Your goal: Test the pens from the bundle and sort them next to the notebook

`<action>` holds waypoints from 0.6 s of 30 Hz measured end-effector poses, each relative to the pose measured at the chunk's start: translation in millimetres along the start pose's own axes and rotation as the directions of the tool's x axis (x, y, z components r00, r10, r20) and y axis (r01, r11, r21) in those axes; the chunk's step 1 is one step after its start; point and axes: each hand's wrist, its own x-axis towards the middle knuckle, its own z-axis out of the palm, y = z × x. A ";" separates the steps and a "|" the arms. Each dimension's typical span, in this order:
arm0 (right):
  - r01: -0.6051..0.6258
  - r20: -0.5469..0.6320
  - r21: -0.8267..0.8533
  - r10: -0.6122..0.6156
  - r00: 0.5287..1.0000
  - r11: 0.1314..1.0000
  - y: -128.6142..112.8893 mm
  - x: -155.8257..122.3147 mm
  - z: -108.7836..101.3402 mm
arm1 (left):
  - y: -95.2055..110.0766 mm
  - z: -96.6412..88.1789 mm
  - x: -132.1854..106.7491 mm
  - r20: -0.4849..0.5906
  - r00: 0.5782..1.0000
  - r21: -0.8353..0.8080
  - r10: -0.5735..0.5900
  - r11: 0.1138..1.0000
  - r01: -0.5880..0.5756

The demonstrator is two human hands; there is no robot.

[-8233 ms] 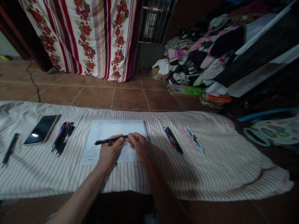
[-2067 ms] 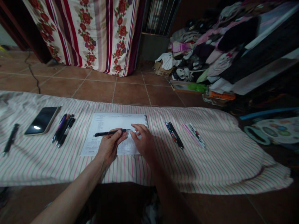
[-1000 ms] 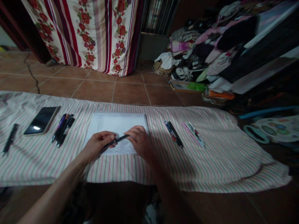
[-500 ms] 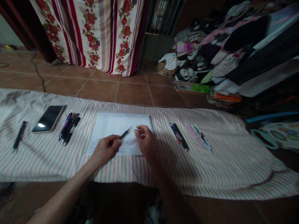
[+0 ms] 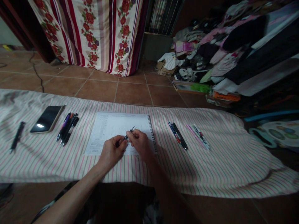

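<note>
Over a spiral-bound notebook (image 5: 121, 119) with printed pages, my left hand (image 5: 114, 146) is closed on the barrel of a dark pen (image 5: 126, 137). The pen slants up to the right, and its thin tip sticks out past my fingers. My right hand (image 5: 139, 141) is closed too, its thumb and fingertips pinching the pen near the tip end. Whether it also holds a small part there is hidden. Left of the notebook lies a bunch of several pens (image 5: 67, 129). On the right are dark pens (image 5: 177, 136) and a few lighter, pink and white pens (image 5: 198, 137).
A smartphone (image 5: 47, 119) lies at the left, with a single black pen (image 5: 17, 137) beyond it. All rest on a striped cloth (image 5: 224, 168). Behind are a tiled floor (image 5: 133, 90), a flowered curtain (image 5: 102, 37) and a heap of clothes (image 5: 210, 53).
My right hand has moved left and down onto the pen and now pinches its front part. My left hand has shifted slightly to the right with the pen.
</note>
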 end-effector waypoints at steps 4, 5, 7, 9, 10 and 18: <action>0.028 0.013 -0.021 -0.027 1.000 0.999 -1.9 -1.7 -3.5 | -0.4 3.5 -0.2 0.047 0.999 -0.086 -0.004 0.996 0.008; 0.028 0.019 -0.025 -0.027 0.999 0.999 -2.4 -2.2 -4.2 | -0.5 4.1 -0.2 0.056 0.998 -0.119 -0.011 0.993 0.018; 0.038 0.029 -0.027 -0.038 0.999 0.999 -3.1 -3.3 -5.5 | 0.4 5.0 -0.1 0.082 0.996 -0.192 -0.032 0.980 0.047; 0.055 0.034 -0.013 -0.054 0.998 0.998 -3.7 -4.0 -6.7 | 3.3 5.6 0.1 0.126 0.991 -0.268 -0.050 0.960 0.082; 0.060 0.036 -0.004 -0.060 0.998 0.998 -3.8 -4.2 -7.1 | 5.3 5.8 0.3 0.151 0.987 -0.302 -0.053 0.948 0.097; 0.021 0.056 0.097 -0.027 0.998 0.995 1.8 -0.2 -5.6 | 4.2 11.2 0.9 0.111 0.992 -0.397 -0.061 0.912 0.101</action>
